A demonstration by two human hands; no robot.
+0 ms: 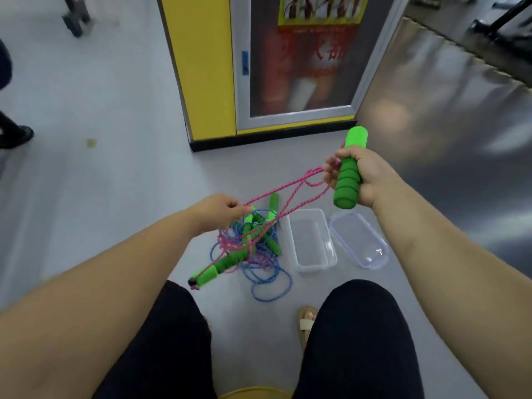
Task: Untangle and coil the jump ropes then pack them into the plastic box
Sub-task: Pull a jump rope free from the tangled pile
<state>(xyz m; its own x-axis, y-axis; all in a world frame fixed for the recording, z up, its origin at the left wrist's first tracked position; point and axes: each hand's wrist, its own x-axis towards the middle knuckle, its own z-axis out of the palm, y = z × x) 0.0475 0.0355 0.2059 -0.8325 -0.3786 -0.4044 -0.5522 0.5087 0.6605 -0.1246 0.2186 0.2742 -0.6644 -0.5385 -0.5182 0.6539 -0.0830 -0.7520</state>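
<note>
My right hand (362, 175) is shut on a green foam handle (349, 180), raised above the floor, with pink rope also looped in its fingers. The pink rope (283, 187) runs in several strands down to my left hand (218, 210), which pinches it. Under my left hand a tangle of pink and blue rope (260, 263) with several green handles (227, 263) lies on the floor. The clear plastic box (312, 241) stands open and empty right of the tangle. Its clear lid (358, 240) lies beside it on the right.
A yellow pillar (201, 67) with a glass-fronted fire cabinet (302, 59) stands just beyond the ropes. My knees in dark trousers and a sandalled foot (306, 323) are at the bottom. Another person's shoe (17, 136) shows at the far left.
</note>
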